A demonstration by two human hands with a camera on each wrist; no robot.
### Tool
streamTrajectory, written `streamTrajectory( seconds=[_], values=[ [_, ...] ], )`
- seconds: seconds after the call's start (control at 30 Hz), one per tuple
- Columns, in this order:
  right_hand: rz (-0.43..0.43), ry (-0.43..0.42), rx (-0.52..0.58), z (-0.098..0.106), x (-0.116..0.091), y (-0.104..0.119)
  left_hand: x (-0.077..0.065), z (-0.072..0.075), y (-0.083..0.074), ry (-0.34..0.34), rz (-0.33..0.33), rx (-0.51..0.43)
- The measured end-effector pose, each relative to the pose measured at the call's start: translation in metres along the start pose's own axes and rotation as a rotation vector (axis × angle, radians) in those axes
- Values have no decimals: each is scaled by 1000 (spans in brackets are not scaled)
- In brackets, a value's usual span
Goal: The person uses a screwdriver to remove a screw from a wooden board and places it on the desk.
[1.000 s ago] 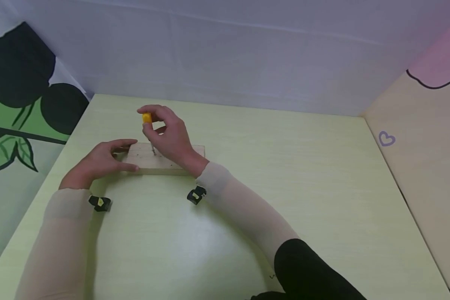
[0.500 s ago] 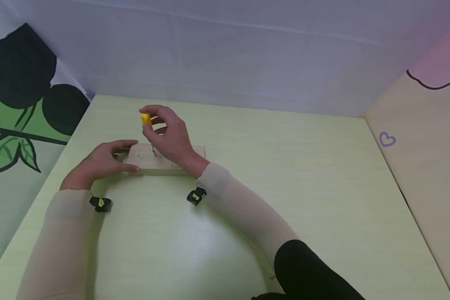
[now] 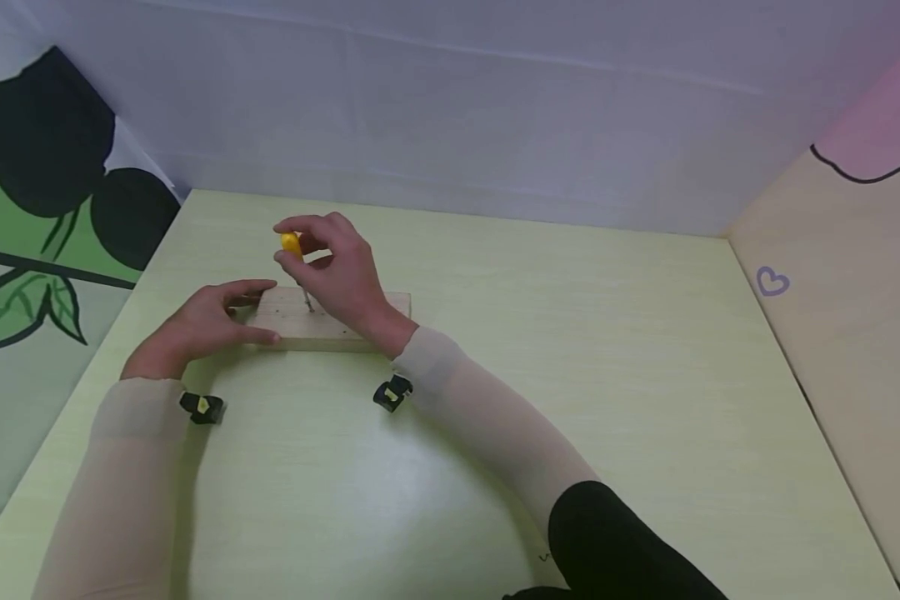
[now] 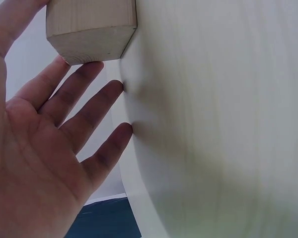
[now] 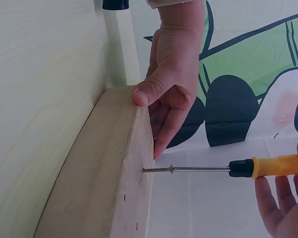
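Observation:
A pale wooden block [image 3: 292,321] lies flat on the table. My left hand [image 3: 198,321] holds its left end, thumb along the near side and index finger at the far side. In the left wrist view the other fingers [image 4: 97,109] spread out past the block's end. With fingertips and thumb, my right hand [image 3: 345,271] grips the yellow handle of a screwdriver [image 5: 275,166] from above. The screwdriver's metal shaft meets the head of a screw [image 5: 158,170], whose tip is at the block's top face and most of whose thread shows.
Several small dark holes or marks dot the block's top face. The light wooden table [image 3: 570,358] ends at a pale cloth wall [image 3: 457,117] behind, with printed panels at both sides. A small black device [image 3: 201,408] is strapped at each wrist.
My right fingers and thumb have shifted slightly around the screwdriver's handle, whose top shows a little lower. My left hand and the block stay in place.

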State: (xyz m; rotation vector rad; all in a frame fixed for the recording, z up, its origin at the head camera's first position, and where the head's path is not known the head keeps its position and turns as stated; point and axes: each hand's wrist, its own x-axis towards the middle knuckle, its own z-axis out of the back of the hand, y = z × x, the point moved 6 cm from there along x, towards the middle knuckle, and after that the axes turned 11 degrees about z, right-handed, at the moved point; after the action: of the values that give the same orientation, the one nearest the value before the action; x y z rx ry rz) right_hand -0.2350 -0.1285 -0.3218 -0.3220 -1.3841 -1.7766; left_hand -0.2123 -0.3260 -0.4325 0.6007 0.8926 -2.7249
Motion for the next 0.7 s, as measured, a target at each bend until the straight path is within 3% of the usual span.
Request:
streamTrajectory(
  seconds=[0.7],
  values=[
    [24, -52, 22, 3, 5, 7, -4, 4, 1, 8, 2, -20]
  ],
)
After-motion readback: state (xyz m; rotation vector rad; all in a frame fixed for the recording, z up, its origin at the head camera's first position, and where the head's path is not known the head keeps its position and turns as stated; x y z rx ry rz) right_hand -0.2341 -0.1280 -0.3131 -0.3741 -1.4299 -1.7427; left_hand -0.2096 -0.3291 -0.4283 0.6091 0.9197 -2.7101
